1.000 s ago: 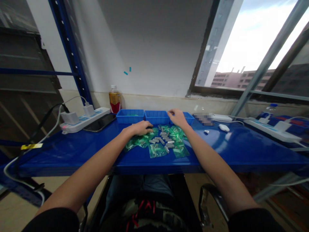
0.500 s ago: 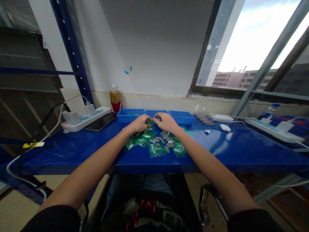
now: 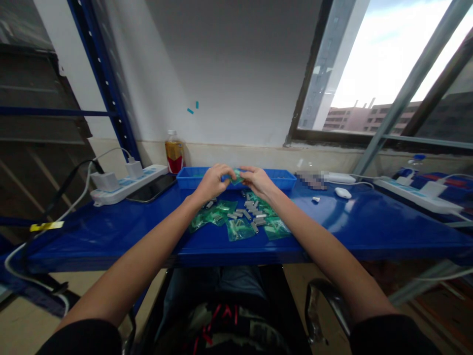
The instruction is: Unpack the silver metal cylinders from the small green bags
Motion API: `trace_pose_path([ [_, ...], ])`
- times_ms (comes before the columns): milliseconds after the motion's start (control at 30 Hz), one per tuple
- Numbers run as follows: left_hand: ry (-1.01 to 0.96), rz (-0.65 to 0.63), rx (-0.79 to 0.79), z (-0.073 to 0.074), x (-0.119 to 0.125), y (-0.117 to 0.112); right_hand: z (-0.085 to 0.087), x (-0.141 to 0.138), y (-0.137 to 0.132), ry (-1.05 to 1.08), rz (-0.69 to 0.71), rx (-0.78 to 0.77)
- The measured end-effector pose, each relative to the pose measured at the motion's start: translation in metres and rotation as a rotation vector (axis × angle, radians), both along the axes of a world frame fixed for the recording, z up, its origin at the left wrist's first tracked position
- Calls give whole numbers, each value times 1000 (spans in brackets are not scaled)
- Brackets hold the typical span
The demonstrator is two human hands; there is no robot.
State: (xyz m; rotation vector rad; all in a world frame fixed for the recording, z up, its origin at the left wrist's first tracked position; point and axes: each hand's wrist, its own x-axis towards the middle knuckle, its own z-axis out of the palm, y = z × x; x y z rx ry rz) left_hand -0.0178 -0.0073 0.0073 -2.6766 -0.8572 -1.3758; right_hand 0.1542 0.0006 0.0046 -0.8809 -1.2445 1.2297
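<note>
Between my two hands is a small green plastic bag (image 3: 237, 176), raised above the table in front of the blue bins. My left hand (image 3: 215, 182) pinches its left side with thumb and fingers. On the other side my right hand (image 3: 257, 181) grips it with bent fingers. What the bag contains is too small to make out. Below the hands lie several grey metal pieces (image 3: 247, 214), short and bar-like. Around them are more green bags, one near the front (image 3: 240, 229) with small parts inside.
Blue bins (image 3: 190, 180) stand in a row behind my hands. To the left are a dark phone (image 3: 152, 188), a power strip (image 3: 129, 185) and a drink bottle (image 3: 174, 153). On the right lie a white earphone case (image 3: 343, 193) and another power strip (image 3: 417, 196).
Both hands have risen a little from the pile, and the green bag now shows between them. My right hand has turned, its fingers now against the bag.
</note>
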Motion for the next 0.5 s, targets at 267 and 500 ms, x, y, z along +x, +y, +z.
trace_pose_path([
  [267, -206, 96, -497, -4, 4, 8, -1, 8, 10, -260, -253, 358],
  [500, -637, 3, -994, -9, 3, 16, -4, 3, -4, -796, -313, 860],
])
